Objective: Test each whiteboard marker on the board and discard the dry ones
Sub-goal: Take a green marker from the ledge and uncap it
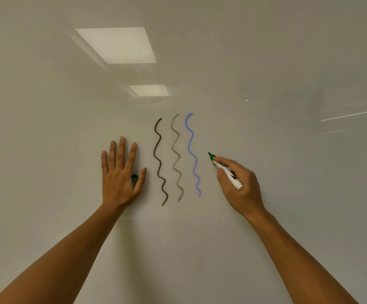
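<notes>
Nearest, two bare forearms, reaching up from the bottom edge toward the board (46, 106). At left, left hand (119, 174) flat against the board, fingers straight and slightly spread, a green cap (134, 177) pinched between thumb and forefinger, open end facing the camera. Just right of the thumb, three wavy vertical strokes side by side: dark line (158, 161), grey line (176, 157), blue line (193, 154). Right of the blue line, green marker (226, 171), uncapped, tip pointing up-left at the board beside that line; whether touching, cannot tell. Right hand (238, 183) curled round the marker's barrel, fingertips gripping near the tip, white butt end sticking out over the knuckles. On the board above, reflected ceiling lights (116, 44).
</notes>
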{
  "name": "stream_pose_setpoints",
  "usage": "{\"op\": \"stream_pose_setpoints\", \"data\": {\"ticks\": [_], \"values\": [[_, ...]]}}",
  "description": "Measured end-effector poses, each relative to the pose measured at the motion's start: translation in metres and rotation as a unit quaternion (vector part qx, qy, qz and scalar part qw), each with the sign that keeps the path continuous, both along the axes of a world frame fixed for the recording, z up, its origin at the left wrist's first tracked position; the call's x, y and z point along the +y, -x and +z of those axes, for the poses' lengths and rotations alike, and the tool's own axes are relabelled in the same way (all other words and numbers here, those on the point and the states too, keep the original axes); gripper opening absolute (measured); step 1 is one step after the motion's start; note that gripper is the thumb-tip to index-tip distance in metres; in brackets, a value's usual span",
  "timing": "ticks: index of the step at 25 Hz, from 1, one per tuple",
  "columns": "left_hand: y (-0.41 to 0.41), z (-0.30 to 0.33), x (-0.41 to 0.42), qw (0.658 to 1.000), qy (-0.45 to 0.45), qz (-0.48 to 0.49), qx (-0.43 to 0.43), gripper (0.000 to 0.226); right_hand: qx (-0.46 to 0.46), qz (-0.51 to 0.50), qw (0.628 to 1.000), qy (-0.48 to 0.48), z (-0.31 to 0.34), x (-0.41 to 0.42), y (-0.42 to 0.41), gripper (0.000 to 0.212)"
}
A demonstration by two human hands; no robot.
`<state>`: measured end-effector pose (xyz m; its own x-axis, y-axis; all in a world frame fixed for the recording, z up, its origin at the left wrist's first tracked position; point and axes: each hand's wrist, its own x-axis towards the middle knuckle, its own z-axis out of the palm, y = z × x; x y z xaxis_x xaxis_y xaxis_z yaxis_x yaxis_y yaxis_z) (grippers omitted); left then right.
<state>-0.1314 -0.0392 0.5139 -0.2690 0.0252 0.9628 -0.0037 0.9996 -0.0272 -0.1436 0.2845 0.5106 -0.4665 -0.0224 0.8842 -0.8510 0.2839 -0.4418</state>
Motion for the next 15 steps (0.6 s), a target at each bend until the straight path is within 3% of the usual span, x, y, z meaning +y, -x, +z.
{"op": "stream_pose_setpoints", "data": {"ticks": [15], "values": [[0.001,-0.003,-0.001,1.0,-0.006,-0.014,0.001,0.072,-0.003,-0.043,0.998,0.041,-0.074,0.004,-0.008,0.031]]}}
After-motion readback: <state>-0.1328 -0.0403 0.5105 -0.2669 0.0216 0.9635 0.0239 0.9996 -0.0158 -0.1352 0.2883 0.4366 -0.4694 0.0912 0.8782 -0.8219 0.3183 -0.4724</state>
